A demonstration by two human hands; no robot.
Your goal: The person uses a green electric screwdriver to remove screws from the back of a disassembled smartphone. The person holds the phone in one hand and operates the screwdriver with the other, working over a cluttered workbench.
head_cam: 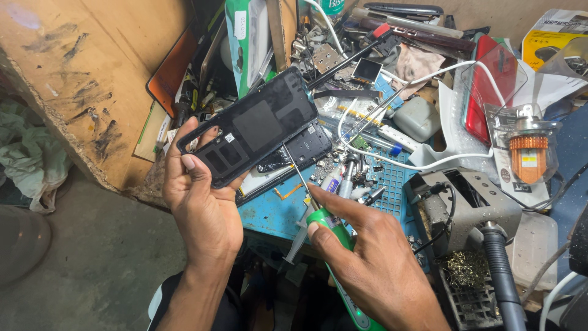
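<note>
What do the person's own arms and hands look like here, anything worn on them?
Both hands are bare: the left hand and the right hand show no gloves, and no rings or watch can be seen. The forearms are uncovered as far as the frame shows, with no sleeve reaching the wrists. The fingernails are short. A bit of dark clothing with a pale edge shows near the left elbow.

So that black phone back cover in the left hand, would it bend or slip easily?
The black back cover looks like a thin sheet, so it probably flexes a little and weighs little. The left hand pinches it only at one end, which suggests lightness. Its smooth surface may be slippery.
</note>
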